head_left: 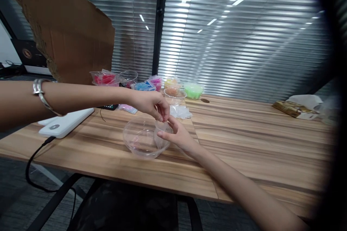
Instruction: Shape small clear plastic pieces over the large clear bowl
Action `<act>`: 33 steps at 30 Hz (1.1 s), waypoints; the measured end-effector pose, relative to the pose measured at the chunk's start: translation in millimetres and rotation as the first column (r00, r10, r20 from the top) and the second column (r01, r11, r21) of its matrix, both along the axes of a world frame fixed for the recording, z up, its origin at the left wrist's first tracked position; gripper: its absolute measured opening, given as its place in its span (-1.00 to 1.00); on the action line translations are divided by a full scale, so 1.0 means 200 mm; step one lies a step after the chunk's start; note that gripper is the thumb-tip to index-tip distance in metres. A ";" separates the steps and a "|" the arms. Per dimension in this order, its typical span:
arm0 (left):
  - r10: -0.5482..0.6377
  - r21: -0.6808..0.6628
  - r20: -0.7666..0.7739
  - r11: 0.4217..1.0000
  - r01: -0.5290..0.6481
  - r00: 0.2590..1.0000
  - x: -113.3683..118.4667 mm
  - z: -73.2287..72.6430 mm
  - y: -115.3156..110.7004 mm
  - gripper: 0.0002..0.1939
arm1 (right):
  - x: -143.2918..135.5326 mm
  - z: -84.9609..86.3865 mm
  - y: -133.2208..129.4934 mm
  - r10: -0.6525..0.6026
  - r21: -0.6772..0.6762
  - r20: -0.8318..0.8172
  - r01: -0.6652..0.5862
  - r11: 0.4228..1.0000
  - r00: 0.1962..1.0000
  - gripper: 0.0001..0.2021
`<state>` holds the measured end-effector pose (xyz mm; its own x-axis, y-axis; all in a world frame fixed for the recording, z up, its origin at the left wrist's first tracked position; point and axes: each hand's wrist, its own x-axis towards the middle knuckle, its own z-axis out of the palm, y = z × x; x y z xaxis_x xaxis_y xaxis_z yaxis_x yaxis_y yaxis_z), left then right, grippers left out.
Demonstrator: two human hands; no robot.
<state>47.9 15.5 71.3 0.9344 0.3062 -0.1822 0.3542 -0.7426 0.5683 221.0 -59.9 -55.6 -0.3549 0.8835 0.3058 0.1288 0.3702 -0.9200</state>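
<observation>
My left hand (154, 105), with a silver bangle on its wrist, reaches in from the left. Its fingertips are pinched together over something tiny and reddish that I cannot make out. Just below them, my right hand (177, 133) grips a small translucent plastic bag (160, 139) between thumb and fingers, near its top. The bag hangs at the right side of a round clear plastic bowl (127, 139). A few small pinkish bits seem to lie in the bowl, but they are too faint to name.
Behind my hands stand a clear container (175, 95), a tub with green contents (193, 90), pink packets (155, 82) and a tub of red pieces (105, 78). Flat clear bags (180, 111) lie nearby. A white power bank (67, 124) with a black cable sits left; a gold packet (292, 109) lies right.
</observation>
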 end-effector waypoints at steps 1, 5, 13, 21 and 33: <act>-0.001 0.010 -0.007 1.000 0.001 1.000 0.00 0.00 0.00 -0.80 | 0.00 0.00 0.00 0.003 0.006 0.004 -0.003 1.000 1.000 -0.48; -0.006 0.050 -0.023 0.999 0.007 1.000 -0.01 -0.01 0.01 -0.80 | 0.00 0.01 0.00 0.010 0.007 0.016 -0.010 1.000 1.000 -0.49; -0.037 0.126 -0.025 0.991 0.040 0.999 0.00 0.02 0.00 -0.82 | 0.00 0.00 0.00 0.013 0.004 -0.018 -0.013 1.000 1.000 -0.49; -0.056 0.141 -0.031 0.988 0.060 0.998 0.01 0.01 0.00 -0.83 | 0.00 0.01 0.00 0.039 0.004 -0.014 -0.039 0.999 0.999 -0.46; -0.070 0.209 -0.001 0.975 0.069 0.998 0.03 -0.01 -0.02 -0.87 | 0.00 0.02 -0.01 0.035 -0.011 -0.005 -0.036 0.999 0.999 -0.47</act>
